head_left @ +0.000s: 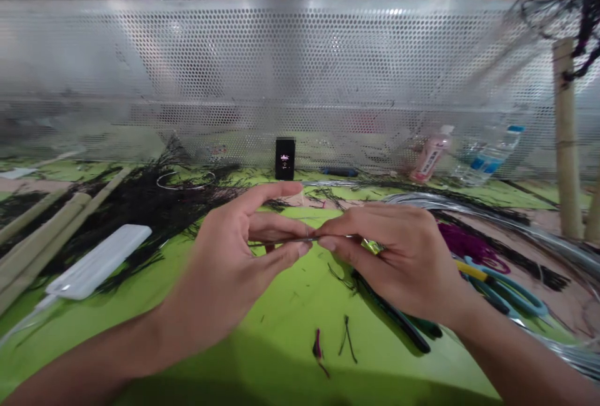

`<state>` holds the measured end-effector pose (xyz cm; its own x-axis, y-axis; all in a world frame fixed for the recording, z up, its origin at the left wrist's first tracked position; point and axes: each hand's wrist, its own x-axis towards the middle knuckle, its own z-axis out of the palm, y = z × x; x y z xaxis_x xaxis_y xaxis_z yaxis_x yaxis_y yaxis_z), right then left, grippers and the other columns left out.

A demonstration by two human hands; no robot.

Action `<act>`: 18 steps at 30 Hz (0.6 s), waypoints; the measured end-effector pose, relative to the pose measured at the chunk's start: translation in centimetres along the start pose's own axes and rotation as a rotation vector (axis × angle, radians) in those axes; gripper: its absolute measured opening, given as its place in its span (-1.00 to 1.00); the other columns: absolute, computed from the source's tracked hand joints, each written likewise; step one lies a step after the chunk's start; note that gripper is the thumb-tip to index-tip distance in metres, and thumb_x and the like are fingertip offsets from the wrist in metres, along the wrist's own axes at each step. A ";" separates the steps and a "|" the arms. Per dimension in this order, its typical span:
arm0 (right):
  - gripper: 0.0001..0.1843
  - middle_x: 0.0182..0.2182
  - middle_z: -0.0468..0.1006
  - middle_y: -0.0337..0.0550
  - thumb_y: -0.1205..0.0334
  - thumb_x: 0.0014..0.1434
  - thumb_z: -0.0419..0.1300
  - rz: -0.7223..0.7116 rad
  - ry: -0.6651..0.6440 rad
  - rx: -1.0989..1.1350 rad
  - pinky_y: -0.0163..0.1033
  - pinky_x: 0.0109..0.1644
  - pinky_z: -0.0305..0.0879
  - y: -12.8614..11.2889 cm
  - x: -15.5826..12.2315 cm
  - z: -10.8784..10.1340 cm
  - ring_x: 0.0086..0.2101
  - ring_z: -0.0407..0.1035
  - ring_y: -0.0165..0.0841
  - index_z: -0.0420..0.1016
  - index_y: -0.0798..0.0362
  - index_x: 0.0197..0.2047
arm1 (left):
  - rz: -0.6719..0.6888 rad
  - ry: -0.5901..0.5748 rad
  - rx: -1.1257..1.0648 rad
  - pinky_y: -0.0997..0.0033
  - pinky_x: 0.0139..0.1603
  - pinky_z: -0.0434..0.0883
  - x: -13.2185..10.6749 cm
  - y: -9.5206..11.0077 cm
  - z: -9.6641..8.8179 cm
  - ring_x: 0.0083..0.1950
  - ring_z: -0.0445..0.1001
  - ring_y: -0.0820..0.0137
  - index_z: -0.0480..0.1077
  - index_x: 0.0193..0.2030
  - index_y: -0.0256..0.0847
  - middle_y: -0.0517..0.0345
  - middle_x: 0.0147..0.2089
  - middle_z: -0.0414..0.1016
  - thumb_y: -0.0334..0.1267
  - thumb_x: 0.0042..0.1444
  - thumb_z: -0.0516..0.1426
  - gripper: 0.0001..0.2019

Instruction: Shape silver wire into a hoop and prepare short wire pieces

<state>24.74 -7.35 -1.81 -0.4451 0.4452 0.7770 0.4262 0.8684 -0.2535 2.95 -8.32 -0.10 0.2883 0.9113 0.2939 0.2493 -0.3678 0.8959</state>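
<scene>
My left hand (225, 262) and my right hand (398, 243) meet above the middle of the table. A thin dark strand (308, 240), perhaps wire, runs level between them. My left thumb and fingers pinch it, with the index finger raised above. The right thumb and index finger pinch the same strand just beside the left fingertips. Under my right hand lie pliers with dark green handles (398, 325), their jaws partly hidden. A dark twig-like snippet (347, 340) and a purple-and-black scrap (319, 350) lie on the green tabletop (276, 356) nearer to me.
On the right are blue-handled scissors (525, 293), a purple bundle (462, 243) and coiled silvery wire (422, 198). A white power bank (98, 262), bamboo poles (51, 237) and black branching strands (135, 206) lie left. A phone (285, 159) and two bottles (431, 153) stand before a perforated metal panel (281, 50).
</scene>
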 end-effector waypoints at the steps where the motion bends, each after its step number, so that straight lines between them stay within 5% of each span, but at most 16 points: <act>1: -0.87 -0.51 0.53 -0.34 0.35 0.40 0.27 0.000 -0.003 -0.009 -0.34 -0.34 0.20 -0.1 0.0 -0.1 -0.50 0.34 -0.53 0.61 0.09 -0.24 | -0.006 0.005 -0.027 0.68 -0.20 0.65 0.0 -0.1 0.1 -0.13 0.76 0.36 0.42 0.29 -0.05 0.23 -0.13 0.77 -0.25 0.14 0.40 -0.43; 5: -0.85 -0.53 0.50 -0.35 0.34 0.40 0.28 0.003 -0.002 -0.012 -0.34 -0.36 0.18 -0.2 0.0 -0.2 -0.50 0.31 -0.54 0.60 0.10 -0.26 | 0.038 0.062 -0.047 0.73 -0.27 0.63 -0.3 -0.3 0.2 -0.18 0.76 0.37 0.41 0.36 -0.11 0.16 -0.07 0.76 -0.30 0.05 0.45 -0.29; 11: -0.83 -0.50 0.57 -0.31 0.32 0.40 0.26 0.041 -0.008 0.013 -0.31 -0.38 0.19 -0.1 0.0 0.1 -0.49 0.37 -0.52 0.60 0.09 -0.27 | 0.371 0.105 0.185 0.76 -0.26 0.61 0.1 -0.8 0.0 -0.27 0.74 0.48 0.67 -0.22 -0.03 0.35 -0.27 0.76 -0.44 0.13 0.39 -0.82; 15: -0.85 -0.46 0.61 -0.28 0.35 0.39 0.26 0.069 -0.019 -0.005 -0.29 -0.37 0.18 0.4 -0.1 0.3 -0.46 0.41 -0.48 0.62 0.09 -0.25 | 0.605 -0.004 0.296 0.59 -0.19 0.64 0.8 -1.1 -0.7 -0.24 0.73 0.45 0.68 -0.24 -0.02 0.28 -0.19 0.76 -0.48 0.20 0.32 -0.79; 18: -0.85 -0.45 0.63 -0.28 0.36 0.38 0.27 0.072 -0.020 -0.018 -0.26 -0.37 0.15 0.6 -0.4 0.8 -0.47 0.41 -0.48 0.61 0.08 -0.28 | 0.595 -0.110 0.350 0.56 -0.18 0.63 1.6 -0.9 -1.7 -0.21 0.72 0.42 0.69 -0.24 -0.05 0.22 -0.16 0.76 -0.48 0.21 0.28 -0.79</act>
<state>24.52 -6.82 -2.72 -0.4287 0.5107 0.7452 0.4716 0.8301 -0.2976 1.62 -6.25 0.09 0.5554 0.5197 0.6492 0.2980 -0.8532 0.4281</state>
